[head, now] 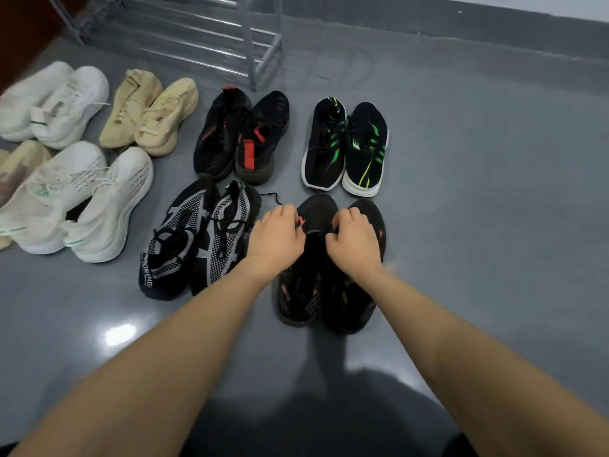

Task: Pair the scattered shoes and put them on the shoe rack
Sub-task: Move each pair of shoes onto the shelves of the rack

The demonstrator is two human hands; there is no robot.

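Both hands are down on the black pair with orange marks, the pair closest to the person on the grey floor. Left hand has its fingers curled over the tongue of the left shoe, and right hand is curled the same way at the laces of the right shoe; each looks to be pinching lace or fabric there. Those two shoes sit side by side, touching, toes pointing away. Just left of that pair lies the black-and-white knit pair, one loose lace trailing toward the left hand. Beyond the held pair stands the black pair with green stripes, and to the left of that the black pair with red tabs. Further left are the beige pair, a white pair and a cream pair with green trim. Well beyond the held pair stands the metal shoe rack, its lowest bars bare.
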